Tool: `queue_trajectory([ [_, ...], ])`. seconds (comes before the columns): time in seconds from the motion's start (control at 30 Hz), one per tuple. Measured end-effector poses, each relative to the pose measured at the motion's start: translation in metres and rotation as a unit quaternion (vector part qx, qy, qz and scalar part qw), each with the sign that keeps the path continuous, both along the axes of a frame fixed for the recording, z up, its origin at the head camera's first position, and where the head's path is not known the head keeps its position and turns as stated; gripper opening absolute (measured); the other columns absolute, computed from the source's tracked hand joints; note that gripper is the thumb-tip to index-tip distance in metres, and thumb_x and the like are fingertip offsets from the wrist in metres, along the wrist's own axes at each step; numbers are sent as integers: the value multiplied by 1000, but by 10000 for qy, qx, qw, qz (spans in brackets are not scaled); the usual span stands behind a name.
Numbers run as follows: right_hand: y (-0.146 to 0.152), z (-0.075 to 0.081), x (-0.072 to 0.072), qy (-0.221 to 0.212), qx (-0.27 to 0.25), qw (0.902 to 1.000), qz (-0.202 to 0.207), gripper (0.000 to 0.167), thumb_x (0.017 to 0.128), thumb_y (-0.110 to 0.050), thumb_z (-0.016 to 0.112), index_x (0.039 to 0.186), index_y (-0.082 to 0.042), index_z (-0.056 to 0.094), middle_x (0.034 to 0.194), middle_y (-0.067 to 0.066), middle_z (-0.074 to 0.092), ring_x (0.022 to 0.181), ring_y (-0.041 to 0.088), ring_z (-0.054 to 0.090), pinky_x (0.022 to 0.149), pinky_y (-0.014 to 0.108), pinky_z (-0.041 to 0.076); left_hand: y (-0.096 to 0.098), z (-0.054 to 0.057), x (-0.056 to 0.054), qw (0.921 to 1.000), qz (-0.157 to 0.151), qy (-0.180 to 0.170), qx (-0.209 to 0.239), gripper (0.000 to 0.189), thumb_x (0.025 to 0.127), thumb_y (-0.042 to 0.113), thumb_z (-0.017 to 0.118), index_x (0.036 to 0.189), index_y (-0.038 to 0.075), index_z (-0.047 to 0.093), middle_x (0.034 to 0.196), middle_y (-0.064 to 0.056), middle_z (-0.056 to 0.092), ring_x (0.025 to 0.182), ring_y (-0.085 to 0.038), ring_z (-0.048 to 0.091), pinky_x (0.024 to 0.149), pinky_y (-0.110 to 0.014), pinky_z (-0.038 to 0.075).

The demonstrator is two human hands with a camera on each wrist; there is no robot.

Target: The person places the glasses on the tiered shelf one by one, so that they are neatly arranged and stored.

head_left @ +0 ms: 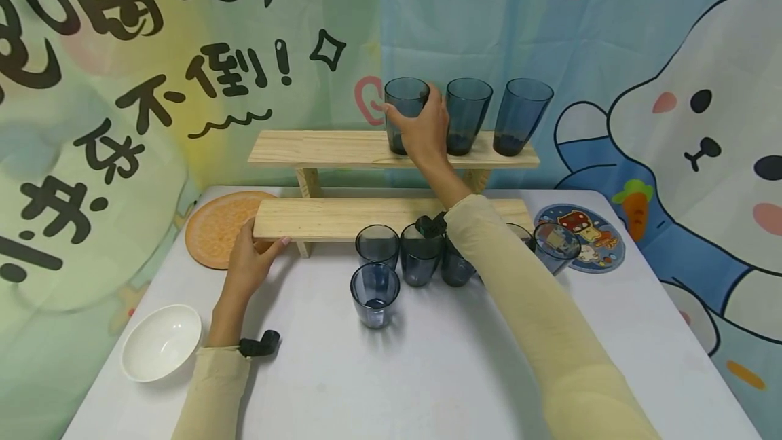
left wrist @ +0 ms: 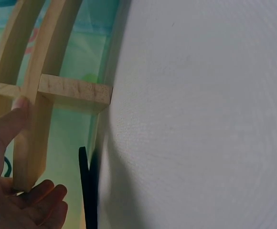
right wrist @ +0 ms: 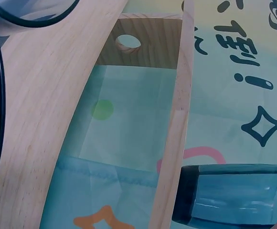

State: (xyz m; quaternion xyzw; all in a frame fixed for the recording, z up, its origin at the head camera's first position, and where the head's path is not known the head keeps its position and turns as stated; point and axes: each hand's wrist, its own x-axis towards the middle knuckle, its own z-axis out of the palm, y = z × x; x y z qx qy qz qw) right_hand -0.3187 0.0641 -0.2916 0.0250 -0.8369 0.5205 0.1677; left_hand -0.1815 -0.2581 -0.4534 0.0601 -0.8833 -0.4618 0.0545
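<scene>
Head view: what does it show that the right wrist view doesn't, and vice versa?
Only the head view shows the round white bowl, the round orange mat and the left hand. Only the right wrist view shows the round hole through a pale wooden support. Both show the right hand, a sliver in the wrist view, at a transparent blue glass tumbler by the upper pale wooden shelf.

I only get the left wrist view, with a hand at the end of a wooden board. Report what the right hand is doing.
Observer: The right hand grips a blue glass at the upper shelf.
Operator: Tell me what else is up there.
Observer: Two more blue glasses, to its right.
Operator: Now the area in front of the lower shelf.
Observer: At least six glasses, partly hidden by the right sleeve.
</scene>
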Motion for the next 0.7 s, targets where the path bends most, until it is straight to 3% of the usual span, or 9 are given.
queue_trajectory([
  [0.43, 4, -3, 15, 10, 278, 9993, 240, 103, 96, -47, 77, 169, -8, 15, 174, 15, 23, 158, 33, 29, 124, 52, 35, -1, 0, 0, 10000, -10, -11, 3, 94, 102, 38, 73, 165, -4, 17, 164, -32, 30, 153, -48, 32, 124, -63, 28],
  [0.7, 18, -3, 42, 158, 430, 9978, 470, 102, 96, -49, 76, 169, -10, 17, 173, 15, 27, 159, 31, 30, 125, 52, 34, 0, -1, 0, 9999, -25, 102, 32, 91, 102, 34, 72, 164, -6, 19, 163, -33, 32, 153, -48, 33, 123, -62, 30],
])
